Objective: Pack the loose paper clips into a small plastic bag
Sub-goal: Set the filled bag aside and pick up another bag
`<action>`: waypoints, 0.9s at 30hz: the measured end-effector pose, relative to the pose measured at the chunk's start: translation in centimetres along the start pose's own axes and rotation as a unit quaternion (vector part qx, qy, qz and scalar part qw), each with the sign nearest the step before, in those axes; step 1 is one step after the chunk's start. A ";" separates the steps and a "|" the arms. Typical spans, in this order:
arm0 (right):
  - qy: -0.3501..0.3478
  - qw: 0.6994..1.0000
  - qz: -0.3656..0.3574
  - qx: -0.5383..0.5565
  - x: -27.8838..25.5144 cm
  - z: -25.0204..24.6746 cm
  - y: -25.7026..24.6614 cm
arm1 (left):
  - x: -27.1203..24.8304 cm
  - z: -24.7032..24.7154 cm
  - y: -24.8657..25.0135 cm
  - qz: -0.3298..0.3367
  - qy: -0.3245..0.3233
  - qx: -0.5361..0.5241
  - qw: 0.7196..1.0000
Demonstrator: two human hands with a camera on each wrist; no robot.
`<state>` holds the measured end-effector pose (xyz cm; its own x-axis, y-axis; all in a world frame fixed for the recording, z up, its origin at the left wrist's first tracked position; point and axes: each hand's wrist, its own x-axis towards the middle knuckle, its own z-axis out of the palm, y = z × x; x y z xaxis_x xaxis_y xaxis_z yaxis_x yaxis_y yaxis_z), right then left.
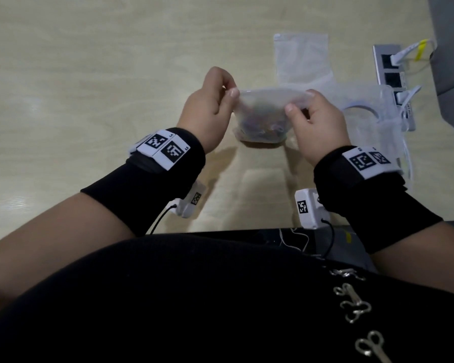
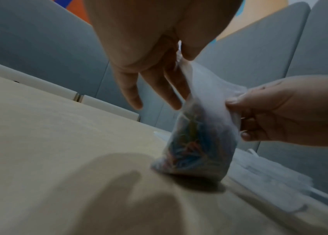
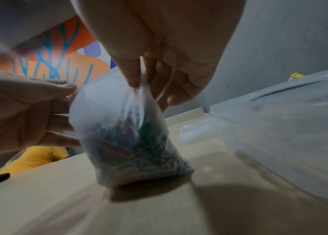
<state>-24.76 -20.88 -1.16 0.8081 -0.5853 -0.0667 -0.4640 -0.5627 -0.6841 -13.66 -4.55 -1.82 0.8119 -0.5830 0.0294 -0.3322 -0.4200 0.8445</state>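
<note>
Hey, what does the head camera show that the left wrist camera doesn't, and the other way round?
Only the head view shows the flat empty clear plastic bag lying beyond the hands, the grey power strip at the right, and the black wristbands with white coded tags.

Only the left wrist view shows the grey partition panels behind the table and the bag's bottom resting on the wood.

Both show the left hand and right hand pinching the top edge of the small clear plastic bag of coloured paper clips, on the light wooden table.
</note>
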 end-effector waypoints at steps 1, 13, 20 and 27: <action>0.014 1.000 -0.005 0.007 0.2 0.0 -0.3 | 0.1 -0.1 0.3 0.008 0.021 -0.008 1.000; -0.062 0.991 0.109 -0.050 4.8 0.2 -1.2 | 2.7 -0.7 -0.9 0.002 -0.033 0.178 0.983; -0.163 0.963 0.096 -0.192 7.6 1.6 -0.6 | -0.6 3.5 -3.8 0.060 -0.239 0.426 0.871; -0.235 0.907 0.064 -0.344 8.4 3.2 -1.2 | 1.5 3.8 -3.8 0.016 -0.265 0.420 0.868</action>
<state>-16.28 -23.26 -3.26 0.7221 -0.4485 -0.5267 -0.5501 -0.8340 -0.0440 -13.00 -6.42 -7.00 0.5355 -0.7477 -0.3928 -0.7634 -0.6274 0.1535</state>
